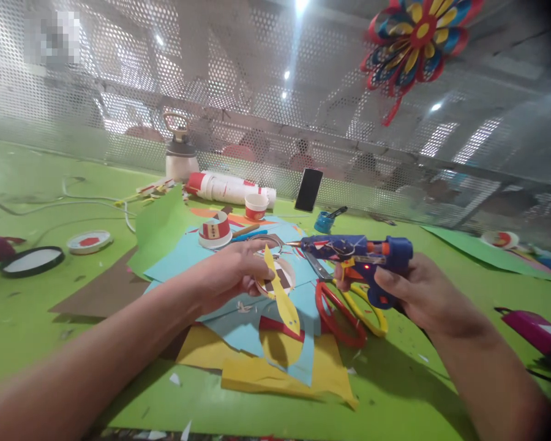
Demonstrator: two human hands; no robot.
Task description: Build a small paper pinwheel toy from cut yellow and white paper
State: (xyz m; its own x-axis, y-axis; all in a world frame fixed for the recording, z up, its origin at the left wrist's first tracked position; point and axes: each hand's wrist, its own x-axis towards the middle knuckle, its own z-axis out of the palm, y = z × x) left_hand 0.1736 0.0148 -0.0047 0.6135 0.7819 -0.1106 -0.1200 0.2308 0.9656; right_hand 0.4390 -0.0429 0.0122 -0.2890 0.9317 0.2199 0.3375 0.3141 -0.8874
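My left hand (239,269) is closed on a yellow paper strip (285,306), pinching it near its upper end. Beneath the strip and against my fingers is a round white piece (288,275) with dark patches, perhaps a cup base; whether I grip it too is unclear. My right hand (411,288) grips a blue hot glue gun (335,246) with a glowing red light. Its nozzle points left, close to the strip's upper end. Below the gun lie scissors (344,312) with one red and one yellow handle, on light blue paper (229,324).
Yellow paper sheets (284,380) lie in front. Behind are paper cups (215,231), white-and-red rolls (234,188), a phone (309,190) and a blue pot (324,222). A magenta tool (535,327) lies right; a black-rimmed lid (32,261) lies left. A paper flower (422,37) hangs above.
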